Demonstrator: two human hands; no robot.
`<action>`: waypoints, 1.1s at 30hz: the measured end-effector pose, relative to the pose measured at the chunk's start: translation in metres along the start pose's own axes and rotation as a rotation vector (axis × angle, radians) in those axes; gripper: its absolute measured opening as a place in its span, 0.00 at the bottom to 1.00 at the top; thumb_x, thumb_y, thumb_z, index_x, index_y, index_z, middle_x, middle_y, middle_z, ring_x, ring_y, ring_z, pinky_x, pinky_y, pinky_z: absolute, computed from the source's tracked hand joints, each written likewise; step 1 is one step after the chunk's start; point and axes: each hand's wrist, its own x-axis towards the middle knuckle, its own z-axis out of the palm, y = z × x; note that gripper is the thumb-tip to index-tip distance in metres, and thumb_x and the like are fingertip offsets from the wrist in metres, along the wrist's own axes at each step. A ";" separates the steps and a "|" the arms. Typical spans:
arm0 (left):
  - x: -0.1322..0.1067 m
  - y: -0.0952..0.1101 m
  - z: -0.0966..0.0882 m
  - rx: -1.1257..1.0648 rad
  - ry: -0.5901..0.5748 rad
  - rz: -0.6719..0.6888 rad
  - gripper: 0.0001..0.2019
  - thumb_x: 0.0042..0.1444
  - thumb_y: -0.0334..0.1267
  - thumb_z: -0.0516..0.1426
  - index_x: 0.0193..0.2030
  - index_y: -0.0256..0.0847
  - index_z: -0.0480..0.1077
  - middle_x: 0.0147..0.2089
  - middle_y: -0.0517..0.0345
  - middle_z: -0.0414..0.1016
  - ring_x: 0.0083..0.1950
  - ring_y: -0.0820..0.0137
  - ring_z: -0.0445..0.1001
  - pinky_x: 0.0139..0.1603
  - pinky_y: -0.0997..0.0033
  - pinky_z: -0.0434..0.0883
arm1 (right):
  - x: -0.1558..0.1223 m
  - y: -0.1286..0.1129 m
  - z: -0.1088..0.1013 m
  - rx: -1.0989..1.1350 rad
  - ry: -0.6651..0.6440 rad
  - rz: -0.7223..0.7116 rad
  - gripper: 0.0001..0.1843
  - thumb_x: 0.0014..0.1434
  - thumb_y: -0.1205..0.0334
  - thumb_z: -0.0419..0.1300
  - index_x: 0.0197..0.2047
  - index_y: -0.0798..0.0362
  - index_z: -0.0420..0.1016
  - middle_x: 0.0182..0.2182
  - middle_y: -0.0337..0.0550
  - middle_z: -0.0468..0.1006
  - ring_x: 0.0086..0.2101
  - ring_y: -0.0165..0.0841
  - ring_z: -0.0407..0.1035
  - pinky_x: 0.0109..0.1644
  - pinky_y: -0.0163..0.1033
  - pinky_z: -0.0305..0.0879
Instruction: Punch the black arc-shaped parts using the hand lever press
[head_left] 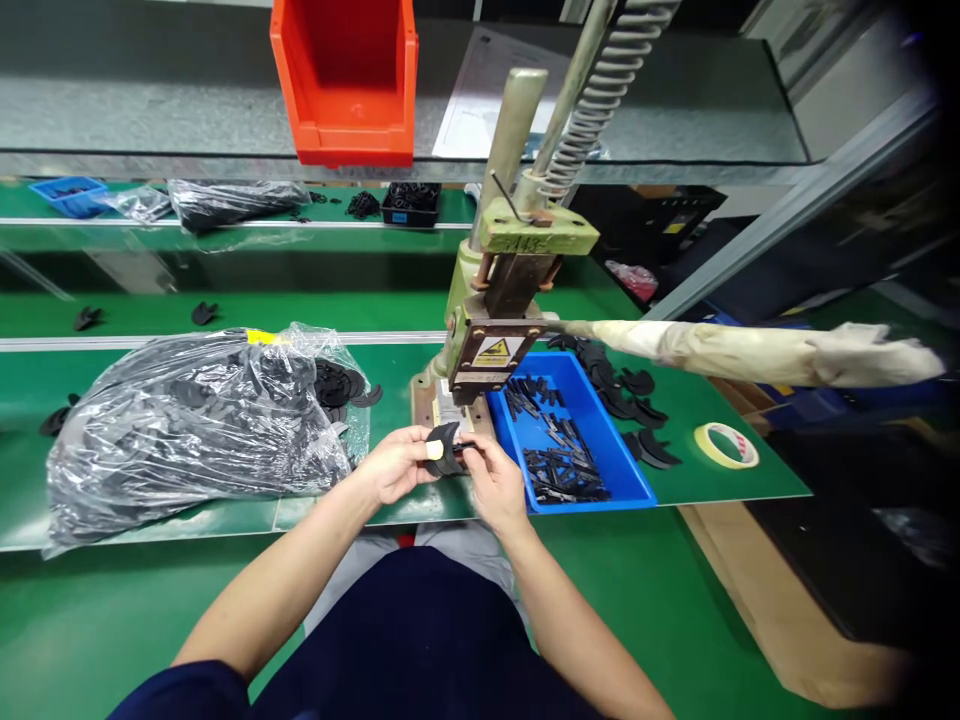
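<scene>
My left hand (399,466) is closed on a curved black plastic part (448,450), thumb on its face; a pale yellow covering shows at the thumb. From the other side, my right hand (496,486) pinches a small dark strip (463,447) against the part's edge. Whether the strip is joined to the part I cannot tell. Both hands are just in front of the base of a green hand press (491,330), below its ram. Right of my right hand stands a blue tray (634,488) holding many small black strips (559,465).
A clear bag of black parts (195,430) lies at left. Loose curved parts (637,410) and a tape roll (726,446) lie at right. The press's wrapped lever (750,350) juts out rightward. An orange bin (352,140) sits on the shelf above.
</scene>
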 end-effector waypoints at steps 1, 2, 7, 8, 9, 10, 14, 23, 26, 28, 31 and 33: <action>0.001 -0.002 0.000 -0.030 -0.006 -0.027 0.15 0.38 0.27 0.71 0.32 0.32 0.72 0.28 0.56 0.76 0.26 0.74 0.75 0.27 0.77 0.73 | 0.000 -0.001 0.000 0.007 0.003 0.014 0.15 0.62 0.51 0.57 0.47 0.49 0.77 0.44 0.46 0.81 0.43 0.35 0.77 0.48 0.42 0.76; 0.002 -0.004 0.000 -0.061 -0.009 -0.051 0.12 0.40 0.25 0.69 0.31 0.32 0.72 0.28 0.55 0.75 0.26 0.75 0.75 0.27 0.78 0.73 | -0.001 -0.001 0.000 0.014 0.003 0.030 0.15 0.62 0.51 0.57 0.46 0.49 0.77 0.42 0.45 0.82 0.42 0.35 0.77 0.47 0.41 0.75; 0.006 -0.022 0.002 -0.179 0.028 -0.167 0.06 0.49 0.20 0.63 0.32 0.31 0.72 0.29 0.54 0.76 0.27 0.75 0.76 0.29 0.81 0.75 | -0.006 -0.004 -0.003 0.029 -0.003 0.108 0.13 0.61 0.50 0.57 0.41 0.49 0.77 0.35 0.41 0.81 0.33 0.32 0.74 0.39 0.38 0.73; 0.007 -0.026 0.004 -0.195 0.044 -0.173 0.06 0.50 0.19 0.62 0.32 0.31 0.72 0.29 0.54 0.76 0.28 0.75 0.77 0.29 0.81 0.75 | -0.007 -0.004 -0.004 0.028 0.003 0.121 0.13 0.61 0.50 0.58 0.41 0.49 0.77 0.35 0.41 0.80 0.33 0.32 0.73 0.39 0.38 0.72; 0.006 -0.029 0.006 -0.203 0.063 -0.165 0.06 0.51 0.19 0.61 0.31 0.31 0.71 0.29 0.55 0.76 0.27 0.76 0.76 0.30 0.81 0.75 | -0.007 -0.003 -0.004 0.028 0.010 0.135 0.13 0.61 0.50 0.58 0.41 0.49 0.76 0.35 0.41 0.80 0.33 0.31 0.73 0.38 0.38 0.71; 0.005 -0.032 0.009 -0.205 0.084 -0.149 0.06 0.52 0.19 0.61 0.30 0.31 0.71 0.28 0.55 0.75 0.27 0.76 0.76 0.30 0.80 0.75 | -0.008 -0.002 -0.005 0.029 0.019 0.147 0.14 0.61 0.50 0.57 0.41 0.50 0.76 0.35 0.41 0.80 0.33 0.31 0.73 0.38 0.37 0.71; -0.001 -0.037 0.019 -0.151 0.149 -0.071 0.06 0.51 0.22 0.63 0.31 0.32 0.71 0.30 0.54 0.76 0.28 0.74 0.77 0.30 0.77 0.76 | -0.008 0.009 -0.006 0.051 0.040 0.169 0.15 0.61 0.49 0.57 0.40 0.51 0.76 0.34 0.41 0.80 0.35 0.32 0.73 0.41 0.38 0.70; -0.003 -0.018 0.019 0.035 0.094 0.077 0.20 0.37 0.33 0.73 0.34 0.34 0.69 0.30 0.57 0.75 0.28 0.73 0.75 0.29 0.74 0.74 | 0.000 0.018 -0.005 0.108 0.054 0.061 0.15 0.60 0.48 0.59 0.42 0.50 0.77 0.37 0.44 0.82 0.35 0.33 0.75 0.41 0.40 0.73; -0.004 -0.016 0.017 0.136 0.067 0.150 0.24 0.37 0.41 0.73 0.39 0.36 0.70 0.32 0.58 0.75 0.28 0.74 0.73 0.29 0.73 0.73 | -0.001 0.016 -0.008 0.095 0.054 -0.012 0.13 0.60 0.51 0.59 0.42 0.49 0.77 0.38 0.44 0.82 0.37 0.33 0.76 0.42 0.40 0.74; -0.006 -0.017 0.015 0.259 0.101 0.293 0.23 0.41 0.42 0.71 0.43 0.38 0.71 0.37 0.56 0.75 0.32 0.73 0.73 0.32 0.73 0.72 | -0.002 0.017 -0.011 0.077 0.062 -0.069 0.11 0.61 0.54 0.59 0.43 0.48 0.78 0.39 0.44 0.82 0.40 0.34 0.76 0.45 0.41 0.74; -0.010 -0.019 0.013 0.605 0.216 0.631 0.14 0.49 0.40 0.67 0.42 0.40 0.76 0.45 0.53 0.73 0.43 0.69 0.73 0.43 0.71 0.72 | -0.004 0.020 -0.014 0.040 0.078 -0.153 0.09 0.61 0.58 0.60 0.43 0.46 0.79 0.40 0.43 0.82 0.43 0.34 0.76 0.48 0.42 0.74; -0.013 -0.020 0.013 0.806 0.226 0.718 0.10 0.52 0.40 0.64 0.41 0.41 0.77 0.44 0.52 0.73 0.44 0.68 0.73 0.45 0.69 0.71 | -0.005 0.022 -0.015 0.019 0.087 -0.201 0.09 0.60 0.60 0.60 0.43 0.45 0.79 0.40 0.42 0.82 0.43 0.34 0.76 0.49 0.42 0.74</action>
